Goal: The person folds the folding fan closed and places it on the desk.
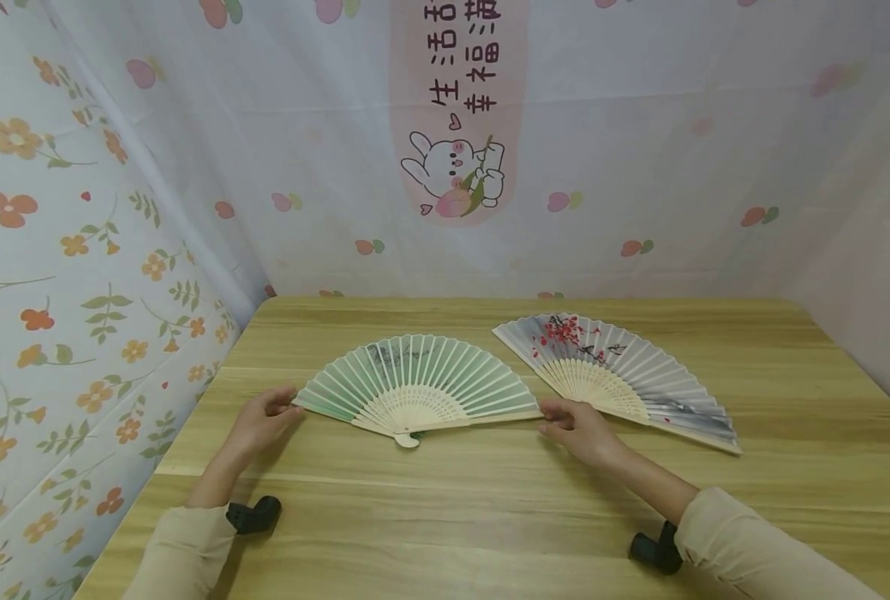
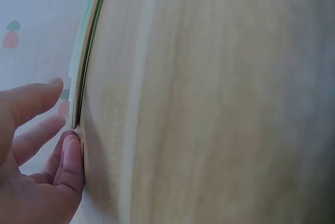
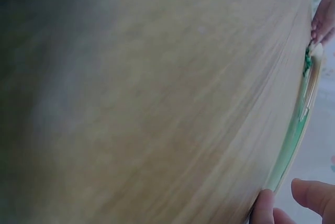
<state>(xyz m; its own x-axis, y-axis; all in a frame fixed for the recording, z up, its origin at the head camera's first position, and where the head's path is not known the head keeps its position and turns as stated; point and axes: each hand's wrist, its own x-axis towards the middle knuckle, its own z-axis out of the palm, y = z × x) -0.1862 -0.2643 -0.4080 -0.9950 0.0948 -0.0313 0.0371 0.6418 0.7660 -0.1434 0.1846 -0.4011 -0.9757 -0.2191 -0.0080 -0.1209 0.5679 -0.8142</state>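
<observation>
A green folding fan (image 1: 415, 392) lies spread on the wooden table, its pale slatted ribs meeting at a pivot on the near side. At its left end, my left hand (image 1: 263, 423) touches the outer edge with its fingertips. The left wrist view shows the thumb (image 2: 39, 98) standing apart from the fan's edge (image 2: 84, 77). My right hand (image 1: 582, 429) is at the fan's right end, fingertips right at the corner. In the right wrist view its thumb (image 3: 311, 192) also stands off the green fan (image 3: 288, 148).
A second spread fan (image 1: 610, 375), grey-white with red blossoms, lies behind and right of the green one, close to my right hand. A patterned cloth (image 1: 602, 150) hangs behind the table (image 1: 445, 517), and a flowered cloth (image 1: 62, 275) hangs on the left.
</observation>
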